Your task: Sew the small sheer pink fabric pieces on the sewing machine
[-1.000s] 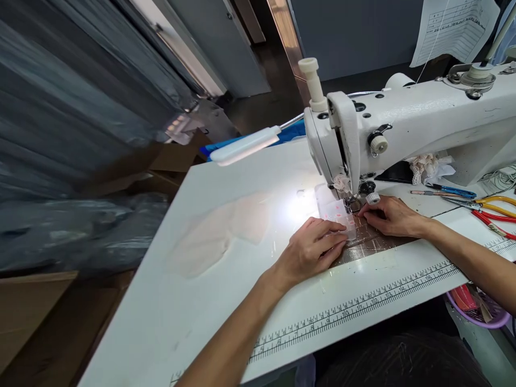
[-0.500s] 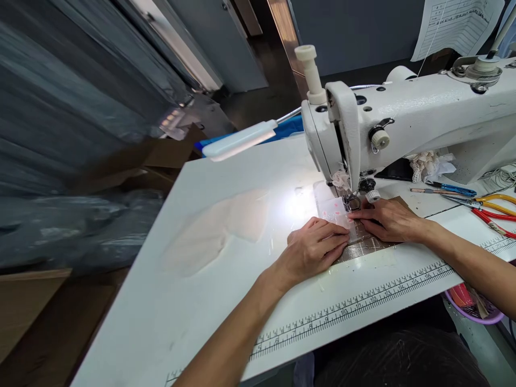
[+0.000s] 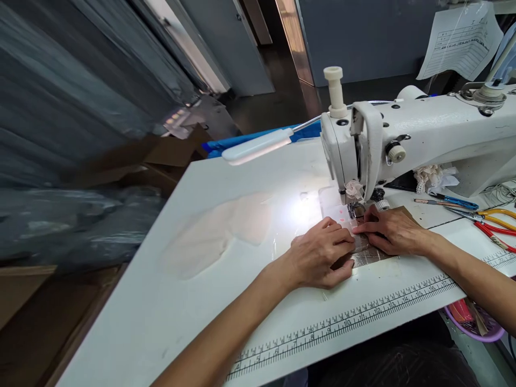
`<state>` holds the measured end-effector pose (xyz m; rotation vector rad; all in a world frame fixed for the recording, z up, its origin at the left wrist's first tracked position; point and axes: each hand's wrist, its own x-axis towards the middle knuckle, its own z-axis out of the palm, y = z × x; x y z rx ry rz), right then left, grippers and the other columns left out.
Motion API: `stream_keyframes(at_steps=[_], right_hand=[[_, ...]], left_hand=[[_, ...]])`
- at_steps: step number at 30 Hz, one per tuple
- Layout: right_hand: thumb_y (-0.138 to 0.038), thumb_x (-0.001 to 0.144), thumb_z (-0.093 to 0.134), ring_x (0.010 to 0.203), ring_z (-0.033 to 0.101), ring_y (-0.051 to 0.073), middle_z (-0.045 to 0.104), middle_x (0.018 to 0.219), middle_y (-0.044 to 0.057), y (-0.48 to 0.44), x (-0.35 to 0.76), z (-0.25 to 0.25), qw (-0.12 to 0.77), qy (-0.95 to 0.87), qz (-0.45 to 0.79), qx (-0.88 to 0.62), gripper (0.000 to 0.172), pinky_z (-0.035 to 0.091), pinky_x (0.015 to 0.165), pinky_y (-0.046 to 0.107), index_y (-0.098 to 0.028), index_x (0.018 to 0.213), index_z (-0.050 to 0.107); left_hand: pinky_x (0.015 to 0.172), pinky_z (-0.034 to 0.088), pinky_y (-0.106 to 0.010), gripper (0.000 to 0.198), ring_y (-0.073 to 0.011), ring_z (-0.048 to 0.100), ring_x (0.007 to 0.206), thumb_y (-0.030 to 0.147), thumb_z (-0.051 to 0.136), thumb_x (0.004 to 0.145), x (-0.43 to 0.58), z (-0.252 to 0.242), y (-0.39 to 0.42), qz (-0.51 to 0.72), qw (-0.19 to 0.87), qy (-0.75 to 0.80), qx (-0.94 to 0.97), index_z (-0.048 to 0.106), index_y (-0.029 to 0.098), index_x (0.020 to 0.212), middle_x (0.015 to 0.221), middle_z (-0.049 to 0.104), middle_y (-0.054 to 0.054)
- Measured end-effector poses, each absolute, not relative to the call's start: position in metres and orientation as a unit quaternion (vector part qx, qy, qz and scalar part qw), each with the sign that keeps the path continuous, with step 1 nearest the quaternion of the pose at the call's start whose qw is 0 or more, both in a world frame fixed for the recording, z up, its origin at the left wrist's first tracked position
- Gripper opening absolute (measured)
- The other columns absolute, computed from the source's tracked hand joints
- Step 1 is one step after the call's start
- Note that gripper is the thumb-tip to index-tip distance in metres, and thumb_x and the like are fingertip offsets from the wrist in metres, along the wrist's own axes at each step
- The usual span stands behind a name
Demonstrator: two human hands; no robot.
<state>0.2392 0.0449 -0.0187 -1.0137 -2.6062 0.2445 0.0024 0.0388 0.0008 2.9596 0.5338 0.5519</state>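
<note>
A small piece of thin white fabric [image 3: 343, 224] with pink dots lies at the presser foot [image 3: 355, 210] of a white sewing machine [image 3: 439, 126]. My left hand [image 3: 324, 252] is on the fabric's near left side, its fingers curled and closed on the edge, with the fingertips partly hidden. From the right, my right hand [image 3: 389, 231] pinches the fabric close beside the foot. Under both hands is a shiny brownish plate [image 3: 373, 256] set on the table. A pale pink gathered fabric flower [image 3: 353, 189] hangs on the machine head just above the foot.
Left on the white table [image 3: 133, 301] is a sheer pale fabric piece [image 3: 213, 231]. A lamp [image 3: 258, 147] lights the work area. Yellow-handled scissors [image 3: 497, 217], red-handled snips [image 3: 494, 235] and a blue pen-like tool [image 3: 455, 201] lie right. A printed ruler [image 3: 342, 325] runs along the front edge.
The view has shifted slightly, so the machine sits lower and further right. My left hand's thumb side has opened a little from its fingers. Both hands stay at the fabric by the foot.
</note>
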Motion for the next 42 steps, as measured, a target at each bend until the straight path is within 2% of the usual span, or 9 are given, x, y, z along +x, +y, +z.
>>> stream_keyframes(at_steps=[11,17,22,29,36,42], right_hand=[[-0.032,0.1,0.04,0.068,0.054,0.016,0.061,0.114,0.013,0.042,0.225,-0.003,0.04,-0.894,0.063,-0.442,0.037,0.043,0.058,0.027,-0.027,0.131,0.061],[-0.033,0.102,0.037,0.069,0.052,0.016,0.059,0.11,0.011,0.041,0.23,-0.012,0.096,-0.908,0.061,-0.404,0.037,0.046,0.061,0.028,-0.026,0.129,0.061],[-0.035,0.103,0.035,0.073,0.055,0.017,0.06,0.109,0.012,0.041,0.231,-0.014,0.108,-0.906,0.057,-0.406,0.039,0.049,0.064,0.029,-0.024,0.131,0.06],[-0.033,0.103,0.039,0.076,0.059,0.018,0.062,0.109,0.013,0.04,0.234,-0.016,0.142,-0.912,0.072,-0.377,0.037,0.051,0.067,0.032,-0.022,0.124,0.067],[-0.029,0.102,0.038,0.074,0.059,0.018,0.06,0.108,0.014,0.039,0.231,-0.017,0.122,-0.911,0.064,-0.388,0.037,0.052,0.065,0.032,-0.022,0.128,0.063],[-0.023,0.1,0.039,0.084,0.061,0.023,0.06,0.106,0.015,0.034,0.225,-0.016,0.159,-0.896,0.122,-0.397,0.036,0.056,0.075,0.039,-0.021,0.131,0.058]], left_hand=[[0.077,0.045,-0.038,0.025,-0.0188,0.059,0.075,0.027,0.051,0.083,-0.002,-0.005,0.041,0.177,0.042,0.228,0.957,0.067,0.017,0.099,0.1,0.072,-0.007],[0.073,0.043,-0.037,0.029,-0.0202,0.058,0.076,0.032,0.049,0.086,-0.003,-0.007,0.044,0.173,0.023,0.245,0.954,0.066,0.015,0.104,0.099,0.07,-0.008],[0.075,0.044,-0.038,0.032,-0.0211,0.059,0.081,0.032,0.049,0.088,-0.002,-0.009,0.044,0.188,0.011,0.244,0.951,0.065,0.012,0.106,0.103,0.07,-0.01],[0.075,0.045,-0.039,0.037,-0.0238,0.06,0.083,0.037,0.047,0.089,-0.001,-0.009,0.046,0.159,-0.023,0.259,0.952,0.065,0.011,0.109,0.106,0.068,-0.013],[0.079,0.047,-0.042,0.041,-0.0259,0.06,0.089,0.038,0.047,0.088,0.0,-0.008,0.047,0.135,-0.027,0.281,0.95,0.064,0.01,0.113,0.114,0.066,-0.015],[0.083,0.047,-0.043,0.045,-0.0259,0.06,0.093,0.041,0.05,0.087,-0.001,-0.01,0.05,0.136,-0.019,0.296,0.945,0.064,0.011,0.117,0.121,0.064,-0.015]])
